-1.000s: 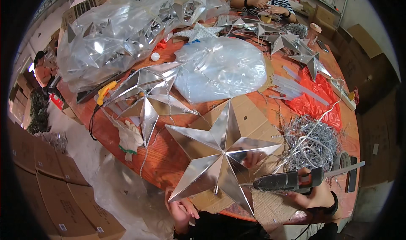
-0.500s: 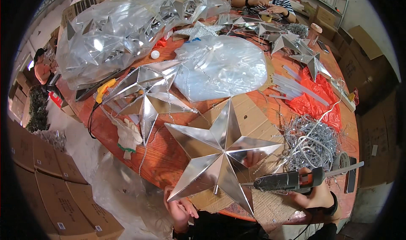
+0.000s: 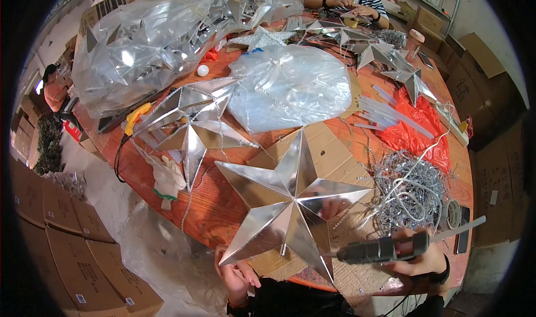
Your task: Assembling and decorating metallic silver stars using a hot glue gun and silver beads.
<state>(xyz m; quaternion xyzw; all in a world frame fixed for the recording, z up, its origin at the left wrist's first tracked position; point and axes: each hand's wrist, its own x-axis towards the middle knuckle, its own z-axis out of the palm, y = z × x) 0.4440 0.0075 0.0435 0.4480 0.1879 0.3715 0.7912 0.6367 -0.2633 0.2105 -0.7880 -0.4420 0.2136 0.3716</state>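
Note:
A large silver mirror-finish star (image 3: 287, 191) is in front of me, tilted up over flat cardboard. My left hand (image 3: 235, 273) pinches its lower-left point between thumb and fingers. In my right hand (image 3: 420, 258) is a black hot glue gun (image 3: 365, 251), with a clear glue stick (image 3: 460, 227) poking out of its back end. The nozzle is beside the star's lower point; whether it touches is hard to tell. A short pale stub stands on the star's lower face.
Behind the star are a second silver star (image 3: 195, 144) with beaded strings and a clear plastic bag (image 3: 290, 88). Silver tinsel (image 3: 410, 191), a white cord and a red bag (image 3: 419, 127) lie right; a glove (image 3: 167, 180) left. Across the table a person (image 3: 349, 4) works.
The glue gun has shifted slightly right and down, and its back end has tipped up. My left hand and the star have hardly moved.

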